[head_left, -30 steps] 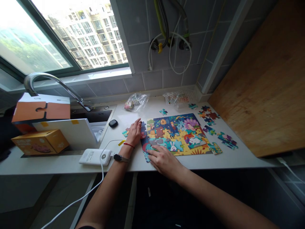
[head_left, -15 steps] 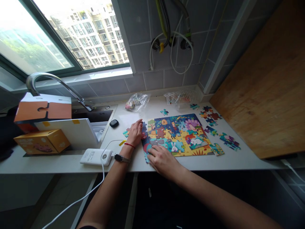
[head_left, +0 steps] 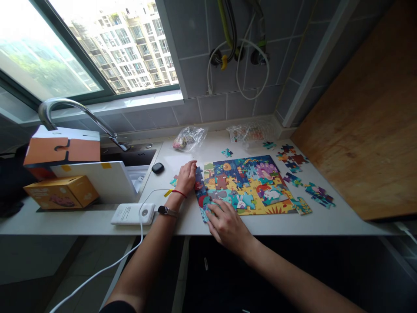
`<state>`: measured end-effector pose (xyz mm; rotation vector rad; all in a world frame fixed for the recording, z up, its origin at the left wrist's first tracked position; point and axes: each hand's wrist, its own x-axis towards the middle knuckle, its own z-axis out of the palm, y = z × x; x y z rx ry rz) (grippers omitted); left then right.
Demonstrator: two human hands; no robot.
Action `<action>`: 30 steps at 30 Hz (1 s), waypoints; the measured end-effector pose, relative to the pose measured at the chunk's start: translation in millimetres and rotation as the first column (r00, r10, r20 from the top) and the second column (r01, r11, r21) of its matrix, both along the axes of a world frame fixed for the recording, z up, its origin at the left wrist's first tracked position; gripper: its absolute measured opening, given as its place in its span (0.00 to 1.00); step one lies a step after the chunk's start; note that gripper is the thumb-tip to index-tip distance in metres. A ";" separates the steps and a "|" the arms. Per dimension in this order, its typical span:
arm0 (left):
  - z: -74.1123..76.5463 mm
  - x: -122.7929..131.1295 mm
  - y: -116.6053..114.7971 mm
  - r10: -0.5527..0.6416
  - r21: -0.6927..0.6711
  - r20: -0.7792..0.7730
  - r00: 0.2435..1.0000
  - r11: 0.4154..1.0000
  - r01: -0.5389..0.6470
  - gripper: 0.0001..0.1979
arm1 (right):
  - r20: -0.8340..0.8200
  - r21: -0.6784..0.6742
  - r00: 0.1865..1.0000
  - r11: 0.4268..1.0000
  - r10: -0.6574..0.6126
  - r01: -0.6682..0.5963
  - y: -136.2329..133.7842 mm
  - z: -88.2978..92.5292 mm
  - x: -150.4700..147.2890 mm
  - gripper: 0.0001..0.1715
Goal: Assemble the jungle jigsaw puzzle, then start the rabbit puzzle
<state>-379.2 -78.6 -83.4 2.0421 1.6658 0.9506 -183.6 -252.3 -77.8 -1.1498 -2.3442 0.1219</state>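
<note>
A colourful animal jigsaw puzzle (head_left: 239, 187) lies partly assembled on the counter. Along its left side runs a dark blue strip of puzzle pieces (head_left: 200, 188). Against the outer edge of that strip lies my left hand (head_left: 186, 177), fingers stretched out and close together, with the thumb side hidden. My right hand (head_left: 228, 224) rests at the puzzle's lower left corner, its fingers spread and slightly bent over the pieces there. Beside my left hand a loose piece (head_left: 173, 180) is partly covered. A rabbit piece section (head_left: 273, 194) sits on the puzzle's right part, slightly tilted.
Loose puzzle pieces (head_left: 296, 158) and a joined cluster (head_left: 319, 194) lie to the right. Crumpled clear bags (head_left: 192, 138) are at the back. On the left are a power bank (head_left: 133, 214) with a white cable, a black case (head_left: 158, 168), boxes (head_left: 61, 192) and a sink (head_left: 140, 157).
The whole view has shifted slightly. Both hands stay almost in the same place at the puzzle's left side, with only a slight movement of the right fingers.
</note>
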 end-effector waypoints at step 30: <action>2.6 -25.9 -88.9 -0.522 -0.076 -0.365 0.771 0.842 0.535 0.24 | -0.081 -0.007 0.985 0.988 -0.152 0.152 -3.7 -8.8 -0.8 0.17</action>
